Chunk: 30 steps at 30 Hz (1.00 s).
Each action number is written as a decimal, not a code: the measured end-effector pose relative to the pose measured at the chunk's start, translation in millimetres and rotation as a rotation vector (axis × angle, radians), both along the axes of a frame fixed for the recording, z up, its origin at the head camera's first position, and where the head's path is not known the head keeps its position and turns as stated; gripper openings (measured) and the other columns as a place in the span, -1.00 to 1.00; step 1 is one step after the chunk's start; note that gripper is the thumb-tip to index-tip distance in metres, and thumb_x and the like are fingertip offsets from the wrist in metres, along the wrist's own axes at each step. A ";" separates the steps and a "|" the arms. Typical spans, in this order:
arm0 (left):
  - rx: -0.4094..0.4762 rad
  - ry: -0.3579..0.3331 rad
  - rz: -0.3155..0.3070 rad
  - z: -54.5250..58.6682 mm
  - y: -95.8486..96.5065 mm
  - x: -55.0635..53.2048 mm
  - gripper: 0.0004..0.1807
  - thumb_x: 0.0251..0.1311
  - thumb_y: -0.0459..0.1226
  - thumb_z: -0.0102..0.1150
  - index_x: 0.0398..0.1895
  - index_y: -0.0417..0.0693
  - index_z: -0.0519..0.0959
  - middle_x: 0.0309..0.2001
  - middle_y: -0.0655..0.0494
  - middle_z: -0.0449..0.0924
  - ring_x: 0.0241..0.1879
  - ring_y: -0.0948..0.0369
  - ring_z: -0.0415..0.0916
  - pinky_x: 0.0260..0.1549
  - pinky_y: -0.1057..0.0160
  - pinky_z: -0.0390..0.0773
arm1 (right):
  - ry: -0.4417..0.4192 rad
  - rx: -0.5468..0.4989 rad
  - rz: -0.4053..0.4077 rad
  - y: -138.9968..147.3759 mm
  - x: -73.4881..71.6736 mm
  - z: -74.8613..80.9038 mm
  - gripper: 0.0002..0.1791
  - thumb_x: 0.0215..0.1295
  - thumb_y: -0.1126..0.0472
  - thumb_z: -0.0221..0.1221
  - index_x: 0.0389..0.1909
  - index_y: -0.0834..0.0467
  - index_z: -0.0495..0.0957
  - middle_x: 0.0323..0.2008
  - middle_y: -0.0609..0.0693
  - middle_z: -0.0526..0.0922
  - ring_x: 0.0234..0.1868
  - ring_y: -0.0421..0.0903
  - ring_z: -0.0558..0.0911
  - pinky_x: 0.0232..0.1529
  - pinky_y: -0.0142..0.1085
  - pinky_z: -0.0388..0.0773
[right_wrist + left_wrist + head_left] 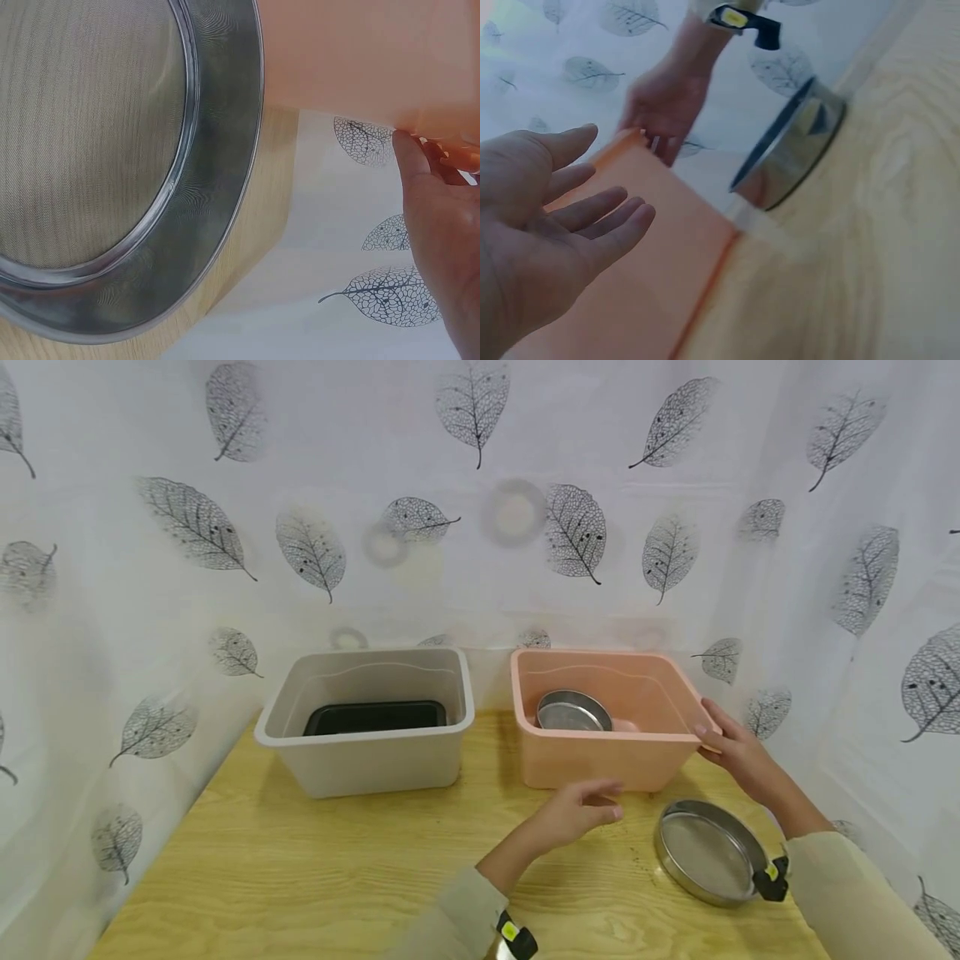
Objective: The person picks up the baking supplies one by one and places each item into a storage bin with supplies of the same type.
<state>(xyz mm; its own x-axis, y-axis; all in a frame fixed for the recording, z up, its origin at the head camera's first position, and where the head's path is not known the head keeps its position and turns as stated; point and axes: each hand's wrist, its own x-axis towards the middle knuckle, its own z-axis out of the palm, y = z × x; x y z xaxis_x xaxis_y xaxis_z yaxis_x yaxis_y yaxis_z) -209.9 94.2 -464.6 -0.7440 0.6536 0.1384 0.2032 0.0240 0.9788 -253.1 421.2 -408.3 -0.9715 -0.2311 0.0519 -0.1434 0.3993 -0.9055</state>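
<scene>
My right hand (738, 752) grips the rim of the pink plastic bin (592, 764) at its right side, with fingers at the edge in the right wrist view. Inside that bin lies a round metal sieve (573, 712), its lower part hidden by the front wall. My left hand (573, 814) hovers before the bin's front with nothing in it; the left wrist view shows its fingers loosely spread. A larger round sieve (708, 852) with a fine mesh and metal rim rests on the table below my right forearm.
Left of the pink bin stands a light grey bin (375, 768) holding a black tray-like object (375, 717). Both bins stand on a wooden table (300, 877), in front of a white curtain (420, 593) with a leaf print, which also hangs at both sides.
</scene>
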 end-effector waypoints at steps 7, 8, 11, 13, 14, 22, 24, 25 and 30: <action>-0.065 -0.038 0.107 -22.2 28.9 4.7 -0.44 0.35 -0.15 0.27 0.41 0.12 0.47 0.37 0.16 0.47 0.30 0.04 0.47 -0.05 0.44 0.55 | 0.004 -0.015 0.004 -0.4 -0.8 -1.1 -0.20 0.64 0.10 -0.11 0.62 0.09 -0.40 0.59 0.31 -0.44 0.38 -0.40 0.31 0.09 -0.62 0.47; -0.067 -0.045 0.114 -24.1 32.9 5.1 -0.44 0.35 -0.15 0.27 0.41 0.15 0.47 0.38 0.15 0.45 0.32 0.02 0.45 -0.04 0.42 0.55 | 0.003 -0.016 0.006 -0.3 -0.6 -1.0 -0.20 0.64 0.10 -0.12 0.62 0.10 -0.41 0.59 0.32 -0.45 0.38 -0.39 0.31 0.09 -0.62 0.47; -0.087 -0.061 0.131 -31.0 45.3 6.4 -0.44 0.34 -0.12 0.28 0.40 0.22 0.47 0.39 0.17 0.44 0.34 0.04 0.43 0.00 0.36 0.57 | 0.000 -0.014 0.004 0.2 0.3 -0.9 -0.20 0.64 0.09 -0.12 0.62 0.10 -0.41 0.59 0.32 -0.44 0.41 -0.34 0.30 0.09 -0.62 0.48; -0.095 -0.070 0.140 -35.8 53.9 7.2 -0.46 0.33 -0.10 0.29 0.38 0.27 0.49 0.38 0.20 0.45 0.35 0.03 0.41 0.04 0.32 0.57 | -0.001 -0.013 0.003 0.4 0.6 -0.6 -0.20 0.64 0.08 -0.12 0.62 0.10 -0.41 0.59 0.31 -0.44 0.47 -0.23 0.27 0.09 -0.62 0.48; -0.100 -0.075 0.149 -38.4 58.0 7.7 -0.47 0.32 -0.10 0.30 0.36 0.30 0.50 0.36 0.20 0.47 0.35 0.03 0.41 0.05 0.29 0.57 | 0.000 -0.009 0.004 0.3 0.7 -0.6 -0.20 0.64 0.08 -0.12 0.62 0.09 -0.41 0.59 0.30 -0.45 0.50 -0.18 0.24 0.09 -0.62 0.48; -0.089 -0.075 0.132 -53.1 83.7 12.6 -0.48 0.32 -0.10 0.29 0.35 0.24 0.52 0.40 0.20 0.43 0.33 0.04 0.42 0.19 0.15 0.53 | 0.012 -0.004 0.010 1.3 0.5 -0.9 -0.20 0.64 0.09 -0.12 0.63 0.06 -0.39 0.59 0.30 -0.44 0.45 -0.28 0.30 0.11 -0.60 0.47; -0.090 -0.069 0.115 -53.6 86.7 13.1 -0.49 0.34 -0.10 0.28 0.36 0.26 0.52 0.41 0.24 0.41 0.36 0.07 0.39 0.25 0.14 0.49 | 0.014 -0.008 0.009 1.7 0.5 -1.1 -0.20 0.64 0.09 -0.11 0.63 0.06 -0.39 0.59 0.31 -0.43 0.38 -0.39 0.34 0.10 -0.60 0.48; -0.091 -0.061 0.108 -53.7 87.9 13.1 -0.49 0.34 -0.11 0.27 0.36 0.24 0.51 0.42 0.26 0.40 0.38 0.08 0.38 0.28 0.15 0.47 | 0.011 -0.008 0.008 2.1 0.3 -1.4 -0.20 0.64 0.08 -0.11 0.63 0.06 -0.39 0.59 0.31 -0.43 0.36 -0.42 0.34 0.10 -0.61 0.48; -0.127 -0.039 0.084 -56.1 93.8 12.3 -0.48 0.35 -0.14 0.27 0.38 0.21 0.50 0.40 0.31 0.41 0.37 0.18 0.38 0.25 0.25 0.48 | 0.005 0.006 0.002 2.2 0.5 -1.0 -0.20 0.64 0.07 -0.12 0.63 0.04 -0.39 0.60 0.30 -0.43 0.54 0.04 0.18 0.10 -0.61 0.48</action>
